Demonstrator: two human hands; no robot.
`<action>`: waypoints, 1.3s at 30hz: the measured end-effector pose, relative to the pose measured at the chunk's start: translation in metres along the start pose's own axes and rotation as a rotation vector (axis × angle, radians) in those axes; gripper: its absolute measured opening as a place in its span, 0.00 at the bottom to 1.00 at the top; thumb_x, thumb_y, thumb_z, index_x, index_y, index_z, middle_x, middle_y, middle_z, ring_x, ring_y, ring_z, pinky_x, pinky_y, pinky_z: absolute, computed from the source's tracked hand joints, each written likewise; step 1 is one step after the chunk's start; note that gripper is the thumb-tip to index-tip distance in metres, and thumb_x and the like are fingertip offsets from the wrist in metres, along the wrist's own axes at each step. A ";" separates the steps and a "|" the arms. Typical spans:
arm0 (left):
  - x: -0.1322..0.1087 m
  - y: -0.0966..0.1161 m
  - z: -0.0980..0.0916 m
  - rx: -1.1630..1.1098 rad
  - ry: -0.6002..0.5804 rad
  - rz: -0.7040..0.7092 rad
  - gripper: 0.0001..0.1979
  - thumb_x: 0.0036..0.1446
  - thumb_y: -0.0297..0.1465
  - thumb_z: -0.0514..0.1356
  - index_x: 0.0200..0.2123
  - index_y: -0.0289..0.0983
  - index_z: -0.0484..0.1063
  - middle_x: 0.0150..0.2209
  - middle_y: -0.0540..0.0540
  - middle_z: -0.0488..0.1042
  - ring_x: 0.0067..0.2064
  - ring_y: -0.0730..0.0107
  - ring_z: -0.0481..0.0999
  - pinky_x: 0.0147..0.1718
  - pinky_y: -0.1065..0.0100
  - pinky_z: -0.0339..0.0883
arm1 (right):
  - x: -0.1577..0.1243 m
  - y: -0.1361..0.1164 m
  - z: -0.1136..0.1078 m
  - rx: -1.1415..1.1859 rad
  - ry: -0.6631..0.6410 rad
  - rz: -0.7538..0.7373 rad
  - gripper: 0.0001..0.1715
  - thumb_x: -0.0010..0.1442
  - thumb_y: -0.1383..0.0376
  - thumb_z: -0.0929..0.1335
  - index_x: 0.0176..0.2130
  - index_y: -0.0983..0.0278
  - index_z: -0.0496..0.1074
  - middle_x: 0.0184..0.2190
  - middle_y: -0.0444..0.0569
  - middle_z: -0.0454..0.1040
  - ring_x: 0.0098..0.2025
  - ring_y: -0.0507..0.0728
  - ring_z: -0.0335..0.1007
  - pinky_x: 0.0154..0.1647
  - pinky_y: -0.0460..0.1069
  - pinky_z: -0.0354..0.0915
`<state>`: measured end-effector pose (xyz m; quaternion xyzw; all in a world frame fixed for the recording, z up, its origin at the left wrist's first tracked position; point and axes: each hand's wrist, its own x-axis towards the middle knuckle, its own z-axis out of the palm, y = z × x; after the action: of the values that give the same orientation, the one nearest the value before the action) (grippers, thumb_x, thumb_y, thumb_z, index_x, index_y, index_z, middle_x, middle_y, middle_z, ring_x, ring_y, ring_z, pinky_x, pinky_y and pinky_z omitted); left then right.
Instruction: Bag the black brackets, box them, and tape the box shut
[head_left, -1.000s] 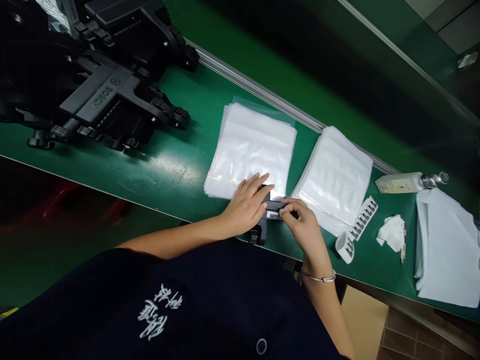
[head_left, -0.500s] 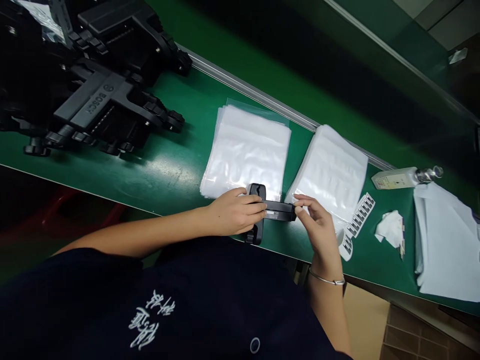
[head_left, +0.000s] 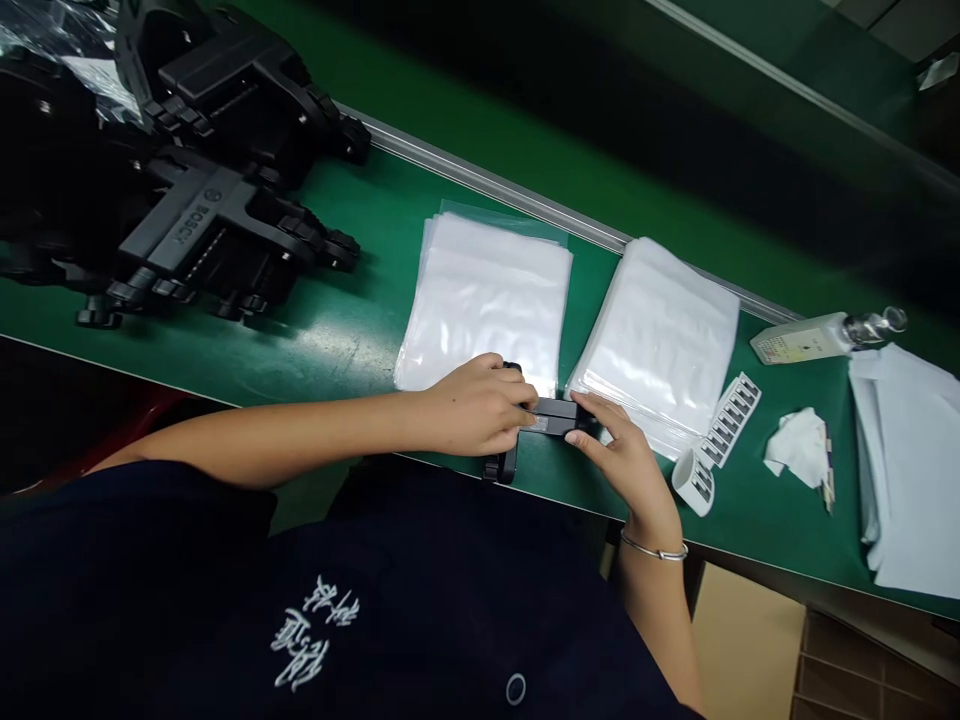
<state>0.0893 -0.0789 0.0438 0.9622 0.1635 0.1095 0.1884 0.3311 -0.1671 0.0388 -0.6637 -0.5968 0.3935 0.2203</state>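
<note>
A black clamp-like holder [head_left: 556, 417] with a long bar and a crosspiece lies at the table's front edge. My left hand [head_left: 480, 408] is closed over its left part, fingers wrapped on the bar, hiding much of the crosspiece. At the bar's right end my right hand [head_left: 619, 450] grips with the thumb on the near side and the fingers on the far side. Just behind the holder is a stack of clear plastic bags [head_left: 491, 300]. A second bag stack [head_left: 664, 335] lies beyond my right hand. Close to that hand is a curling strip of small black-and-white labels [head_left: 731, 420].
Several similar black holders marked BOSCH [head_left: 199, 215] are piled at the left on the green table [head_left: 330, 335]. To the right are a bottle [head_left: 802, 340], a crumpled white tissue [head_left: 796, 447] and white sheets [head_left: 911, 470]. A metal rail [head_left: 480, 180] runs along the back.
My right hand has shifted from a fingertip touch at the bar's end to thumb and fingers either side of it. The view has moved slightly.
</note>
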 end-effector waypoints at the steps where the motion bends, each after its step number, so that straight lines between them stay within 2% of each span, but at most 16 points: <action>1: 0.000 0.001 0.000 -0.002 -0.008 -0.019 0.14 0.60 0.29 0.54 0.40 0.41 0.79 0.41 0.48 0.79 0.40 0.64 0.72 0.40 0.60 0.54 | 0.000 0.000 0.000 0.003 0.003 -0.006 0.27 0.58 0.53 0.71 0.56 0.49 0.71 0.58 0.46 0.70 0.63 0.63 0.59 0.64 0.62 0.57; 11: 0.008 0.011 0.008 0.034 0.033 -0.051 0.14 0.60 0.29 0.55 0.43 0.42 0.79 0.38 0.47 0.77 0.38 0.65 0.71 0.39 0.60 0.53 | 0.000 0.005 0.001 0.000 0.003 -0.047 0.27 0.59 0.52 0.71 0.57 0.50 0.71 0.57 0.46 0.71 0.63 0.63 0.60 0.65 0.62 0.55; 17: 0.000 0.011 0.009 0.182 0.103 0.103 0.13 0.62 0.29 0.54 0.46 0.38 0.76 0.39 0.46 0.77 0.40 0.63 0.72 0.41 0.59 0.55 | -0.001 0.008 0.002 -0.025 0.003 -0.074 0.27 0.60 0.52 0.70 0.58 0.51 0.70 0.57 0.47 0.71 0.62 0.63 0.60 0.65 0.63 0.55; 22: -0.007 0.008 -0.001 0.235 0.054 0.179 0.14 0.63 0.30 0.53 0.46 0.37 0.76 0.44 0.45 0.77 0.44 0.63 0.73 0.43 0.58 0.57 | -0.001 0.007 0.002 -0.049 0.006 -0.084 0.26 0.61 0.53 0.69 0.58 0.51 0.69 0.58 0.48 0.70 0.62 0.64 0.60 0.63 0.63 0.57; 27: 0.006 0.013 0.005 0.309 0.031 0.194 0.13 0.63 0.30 0.54 0.46 0.34 0.75 0.38 0.44 0.77 0.38 0.64 0.73 0.39 0.60 0.59 | 0.000 0.010 0.004 -0.078 0.015 -0.131 0.26 0.61 0.52 0.69 0.57 0.53 0.70 0.56 0.49 0.72 0.61 0.64 0.63 0.62 0.64 0.57; 30: 0.002 0.017 0.004 0.304 0.034 0.193 0.12 0.62 0.29 0.55 0.45 0.34 0.75 0.38 0.44 0.77 0.39 0.63 0.74 0.40 0.60 0.60 | -0.001 0.013 0.005 -0.081 0.030 -0.139 0.26 0.61 0.52 0.69 0.57 0.53 0.69 0.56 0.49 0.72 0.60 0.64 0.63 0.62 0.64 0.58; 33: -0.018 0.016 -0.008 0.277 0.012 0.147 0.12 0.63 0.30 0.54 0.44 0.36 0.76 0.42 0.44 0.78 0.43 0.61 0.74 0.44 0.59 0.61 | -0.003 0.015 0.004 -0.113 0.037 -0.153 0.26 0.62 0.52 0.68 0.58 0.52 0.69 0.56 0.49 0.72 0.60 0.64 0.63 0.63 0.65 0.56; 35: -0.033 0.010 -0.016 0.249 0.013 0.053 0.14 0.64 0.31 0.53 0.49 0.38 0.74 0.47 0.44 0.77 0.46 0.60 0.75 0.48 0.58 0.61 | -0.004 0.015 0.005 -0.159 0.043 -0.203 0.27 0.63 0.52 0.68 0.59 0.53 0.66 0.57 0.50 0.71 0.61 0.64 0.62 0.65 0.67 0.53; 37: -0.043 -0.001 -0.020 0.206 0.048 -0.121 0.17 0.64 0.32 0.51 0.54 0.38 0.71 0.51 0.43 0.76 0.48 0.59 0.74 0.50 0.56 0.62 | -0.003 0.015 0.009 -0.212 0.032 -0.295 0.31 0.62 0.53 0.68 0.62 0.54 0.62 0.60 0.52 0.67 0.63 0.65 0.59 0.65 0.69 0.52; 39: -0.050 -0.016 -0.017 0.149 0.084 -0.329 0.18 0.65 0.31 0.50 0.54 0.35 0.70 0.51 0.40 0.76 0.49 0.58 0.74 0.51 0.56 0.64 | -0.001 0.014 0.016 -0.259 0.028 -0.398 0.34 0.63 0.54 0.68 0.65 0.56 0.58 0.60 0.55 0.66 0.63 0.66 0.59 0.64 0.69 0.55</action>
<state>0.0340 -0.0774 0.0451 0.9284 0.3339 0.1048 0.1251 0.3270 -0.1734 0.0186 -0.5611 -0.7581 0.2533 0.2150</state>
